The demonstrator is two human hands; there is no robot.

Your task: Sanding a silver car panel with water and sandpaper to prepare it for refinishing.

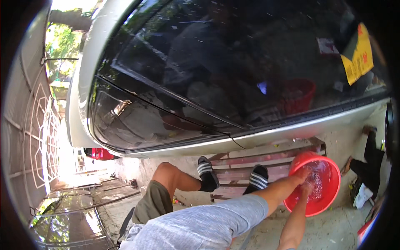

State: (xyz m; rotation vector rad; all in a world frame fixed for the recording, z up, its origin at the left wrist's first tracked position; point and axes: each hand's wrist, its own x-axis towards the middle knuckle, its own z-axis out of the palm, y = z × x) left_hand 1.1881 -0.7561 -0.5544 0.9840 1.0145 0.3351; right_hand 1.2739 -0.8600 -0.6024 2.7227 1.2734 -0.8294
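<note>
1. While the left hand and right hand reach together into the red bucket, splashing water hides the fingers; I cannot tell whether they grip anything.
2. The bucket stands right of the striped slippers, overlapping the end of a slatted bench.
3. A silver car blocks the far side; someone's dark-trousered leg is near, to the right.
4. A yellow label with red and dark print shows on the car's dark window.
5. Bare floor borders the bucket's near rim.
</note>
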